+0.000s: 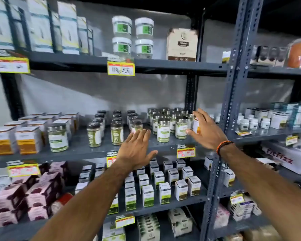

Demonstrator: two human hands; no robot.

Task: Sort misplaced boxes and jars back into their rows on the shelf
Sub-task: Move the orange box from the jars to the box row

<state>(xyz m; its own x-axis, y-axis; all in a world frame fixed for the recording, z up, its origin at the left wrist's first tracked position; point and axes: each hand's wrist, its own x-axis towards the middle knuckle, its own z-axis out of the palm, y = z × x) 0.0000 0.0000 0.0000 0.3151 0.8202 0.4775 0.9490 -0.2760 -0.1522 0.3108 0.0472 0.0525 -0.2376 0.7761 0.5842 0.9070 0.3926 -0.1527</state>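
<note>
On the middle shelf (87,153), rows of brown-lidded jars of green powder (94,134) stand beside a cluster of silver-lidded jars (163,131). My right hand (207,131) curls around a jar with an orange and white label (195,126) at the right end of that cluster, thumb below and fingers over its top. My left hand (137,148) is open with fingers stretched flat, just in front of a brown-lidded jar (136,126) and not touching it. A larger silver-lidded jar (58,137) stands alone next to the orange and white boxes (16,138) at the left.
A perforated steel upright (233,84) rises just right of my right hand. The top shelf holds tall boxes (40,26), white-lidded jars (132,35) and a cream and brown box (182,44). Small white boxes (165,190) and pink boxes (40,193) fill the shelf below.
</note>
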